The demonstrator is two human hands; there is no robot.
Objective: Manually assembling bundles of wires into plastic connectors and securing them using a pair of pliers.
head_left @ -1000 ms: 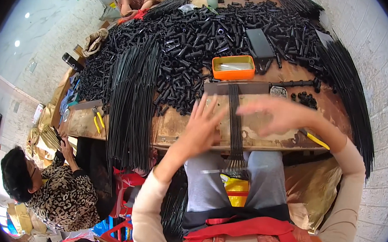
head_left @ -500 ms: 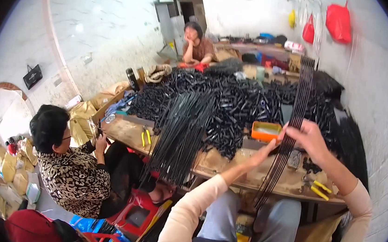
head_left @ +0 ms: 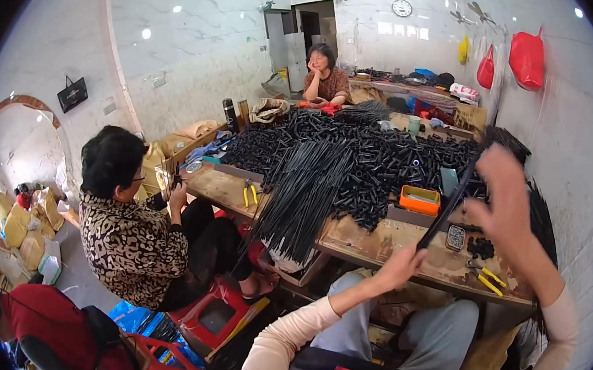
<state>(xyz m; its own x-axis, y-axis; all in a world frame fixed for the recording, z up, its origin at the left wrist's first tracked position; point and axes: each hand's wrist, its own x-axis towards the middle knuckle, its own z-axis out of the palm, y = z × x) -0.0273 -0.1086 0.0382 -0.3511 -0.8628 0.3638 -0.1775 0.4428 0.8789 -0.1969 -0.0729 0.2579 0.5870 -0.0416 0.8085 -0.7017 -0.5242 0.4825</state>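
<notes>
My left hand (head_left: 401, 268) is closed around the lower end of a bundle of thin black rods (head_left: 443, 218), which slants up and away to the right over the table. The rods are pressed together into a narrow strip. Beside the upper part of the bundle, my right hand (head_left: 506, 194) is raised, blurred, with thumb and fingers apart. Whether it touches the rods is hard to make out. An orange box (head_left: 419, 205) lies just left of the bundle. To its right are a small clear tray of tiny parts (head_left: 456, 237) and yellow-handled pliers (head_left: 488, 281).
Short black pieces (head_left: 393, 148) heap across the table (head_left: 355, 248), with many long black rods (head_left: 303, 193) hanging over its front edge. One person (head_left: 130, 240) sits at left holding something thin; another (head_left: 327, 84) sits at the far side. A red stool (head_left: 216, 320) stands at lower left.
The rods, fanned out flat before, are now gathered into a narrow strip. My left hand has moved down to their lower end; my right hand has risen off them. The view has shifted.
</notes>
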